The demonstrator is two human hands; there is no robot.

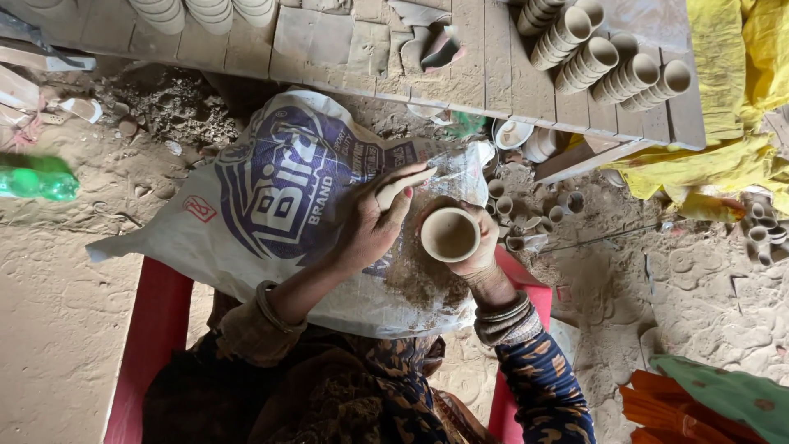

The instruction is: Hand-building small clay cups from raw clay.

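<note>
My right hand (481, 255) grips a small unfired clay cup (449, 234) from below, its open mouth facing up at me. My left hand (380, 215) hovers just left of the cup with fingers curled and one finger stretched toward the upper right, holding nothing that I can make out. Both hands work over a white printed sack (271, 197) spread across my lap, dusted with dry clay crumbs. I sit on a red plastic chair (152, 329). Metal bangles circle both wrists.
A wooden plank bench (493, 57) at the top carries rows of nested clay cups (608, 70). More small cups (526, 218) lie on the sandy ground to the right. A green plastic bottle (37, 182) lies at the left. Yellow cloth (731, 107) hangs at the upper right.
</note>
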